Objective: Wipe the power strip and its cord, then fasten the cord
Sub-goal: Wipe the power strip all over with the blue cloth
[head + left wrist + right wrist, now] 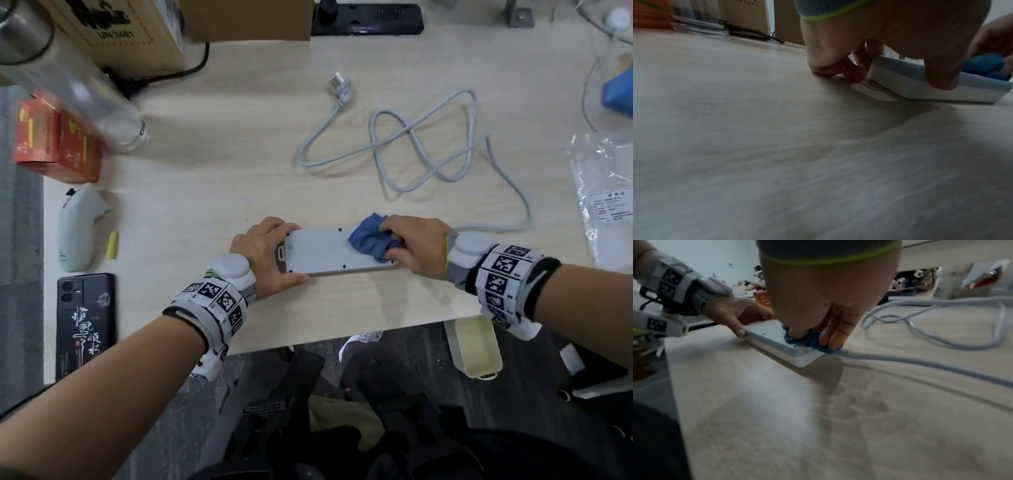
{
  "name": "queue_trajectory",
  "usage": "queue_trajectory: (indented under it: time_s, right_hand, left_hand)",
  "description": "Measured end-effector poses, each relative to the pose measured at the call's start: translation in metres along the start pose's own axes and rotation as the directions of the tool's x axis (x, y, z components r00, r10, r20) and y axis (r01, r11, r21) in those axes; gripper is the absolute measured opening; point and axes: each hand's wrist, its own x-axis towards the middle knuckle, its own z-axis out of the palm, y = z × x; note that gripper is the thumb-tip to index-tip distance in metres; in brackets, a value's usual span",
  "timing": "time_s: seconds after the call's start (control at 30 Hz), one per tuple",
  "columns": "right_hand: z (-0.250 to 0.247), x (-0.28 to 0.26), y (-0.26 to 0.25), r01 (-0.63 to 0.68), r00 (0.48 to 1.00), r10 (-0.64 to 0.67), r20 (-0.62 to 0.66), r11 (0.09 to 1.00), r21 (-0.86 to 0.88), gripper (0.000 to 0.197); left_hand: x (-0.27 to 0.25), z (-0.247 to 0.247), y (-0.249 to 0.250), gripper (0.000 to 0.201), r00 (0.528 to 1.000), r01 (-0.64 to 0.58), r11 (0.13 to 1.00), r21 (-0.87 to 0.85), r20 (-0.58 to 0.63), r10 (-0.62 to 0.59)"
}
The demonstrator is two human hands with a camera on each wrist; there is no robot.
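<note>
A white power strip (318,251) (906,84) (777,344) lies with its grey underside up near the front edge of the wooden desk. My left hand (265,251) (875,53) (735,313) grips its left end, thumb on the near side and fingers over the far side. My right hand (412,245) (824,305) holds a crumpled blue cloth (368,240) (990,65) (812,340) and presses it on the strip's right part. The grey cord (428,150) (920,363) leaves the right end and lies in loose loops behind, ending in a plug (342,87).
On the desk (222,171), at the left, lie a phone (85,323), a white mouse (77,228), a red box (56,142) and a clear bottle (102,102). Cardboard boxes (137,31) and a black power strip (368,19) stand at the back. A plastic bag (603,192) lies at the right.
</note>
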Motion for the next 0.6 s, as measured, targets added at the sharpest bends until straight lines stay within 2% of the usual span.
queue_trajectory:
  time_s: [0.07, 0.17, 0.3, 0.43, 0.53, 0.6]
  right_hand:
    - [0.005, -0.001, -0.006, -0.013, 0.998, 0.013, -0.054, 1.0, 0.01, 0.014]
    - [0.012, 0.01, -0.024, 0.039, 0.996, -0.037, -0.077, 0.999, 0.035, 0.009]
    - [0.027, 0.041, -0.071, 0.046, 0.998, -0.052, 0.033, 0.986, 0.159, 0.03]
    - [0.04, 0.065, -0.122, 0.133, 0.983, -0.155, 0.094, 0.97, 0.204, 0.021]
    - [0.041, 0.056, -0.117, 0.186, 0.98, -0.196, 0.032, 0.963, 0.193, 0.023]
    - [0.04, 0.043, -0.1, 0.27, 0.961, -0.275, 0.02, 0.953, 0.137, 0.027]
  left_hand:
    - [0.001, 0.0, 0.0, 0.083, 1.0, -0.002, 1.0, 0.006, 0.0, 0.002]
    - [0.0, 0.001, 0.0, 0.083, 1.0, 0.003, 1.0, 0.008, -0.004, -0.003]
    - [0.0, 0.002, 0.002, 0.083, 1.0, 0.028, 1.0, -0.01, -0.009, -0.028]
    - [0.001, 0.001, 0.004, 0.073, 0.999, 0.037, 0.999, -0.03, -0.004, -0.037]
    - [0.002, 0.002, 0.005, 0.071, 0.999, 0.027, 0.999, -0.046, -0.017, -0.027]
    - [0.002, 0.004, 0.003, 0.073, 0.999, 0.017, 0.998, -0.063, -0.034, -0.019]
